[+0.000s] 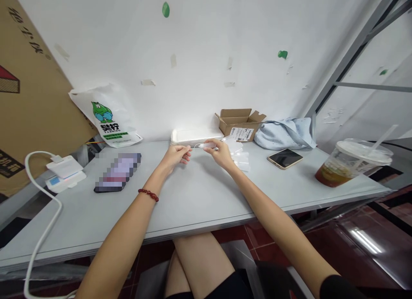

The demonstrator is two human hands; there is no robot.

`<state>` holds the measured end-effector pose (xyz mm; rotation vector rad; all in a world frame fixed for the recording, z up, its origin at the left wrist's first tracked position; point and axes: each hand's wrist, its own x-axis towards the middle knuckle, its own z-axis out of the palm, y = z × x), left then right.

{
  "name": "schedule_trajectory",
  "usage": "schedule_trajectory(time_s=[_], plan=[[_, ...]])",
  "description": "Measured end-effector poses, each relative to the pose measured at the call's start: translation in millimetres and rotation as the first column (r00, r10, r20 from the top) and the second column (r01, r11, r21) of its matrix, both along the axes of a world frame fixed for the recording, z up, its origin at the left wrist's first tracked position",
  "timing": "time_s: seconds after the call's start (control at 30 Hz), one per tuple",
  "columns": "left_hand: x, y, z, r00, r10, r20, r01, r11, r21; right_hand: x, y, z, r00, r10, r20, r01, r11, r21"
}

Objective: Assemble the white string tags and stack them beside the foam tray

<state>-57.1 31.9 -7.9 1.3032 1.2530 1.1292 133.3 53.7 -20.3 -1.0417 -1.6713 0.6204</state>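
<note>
Both my arms reach out over a grey table. My left hand, with a red bead bracelet on its wrist, is closed in a pinch on one end of a thin white cable. My right hand is closed on a small white piece at the cable's other end. The cable spans the short gap between the hands, just above the table. A pile of small clear plastic bags lies right beside my right hand. A shallow white tray stands just behind the hands at the wall.
A phone lies at the left, another phone at the right. A lidded drink cup with a straw stands near the right edge. Open cardboard box, blue cloth, white printed bag, white charger with cable.
</note>
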Motion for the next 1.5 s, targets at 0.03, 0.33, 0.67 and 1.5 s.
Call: schedule_trajectory(time_s=[0.03,0.33,0.67,1.5], plan=[[0,0,-0.3,1.0,-0.026,-0.009,0.026,1.0,0.004,0,-1,0.5,1.0,-0.007,0.004,0.007,1.0,0.003],[7,-2,0.9,0.998,-0.054,0.043,0.053,0.998,0.023,0,-2,0.4,0.999,0.024,0.028,-0.024,1.0,-0.002],[-3,0,0.2,0.975,-0.097,0.199,0.12,0.987,-0.107,-3,-2,-0.7,0.992,0.122,-0.016,-0.122,0.99,-0.075],[-2,2,0.2,0.982,-0.092,0.166,0.106,0.991,-0.078,-4,-6,0.7,0.986,0.157,-0.05,-0.162,0.98,-0.112]])
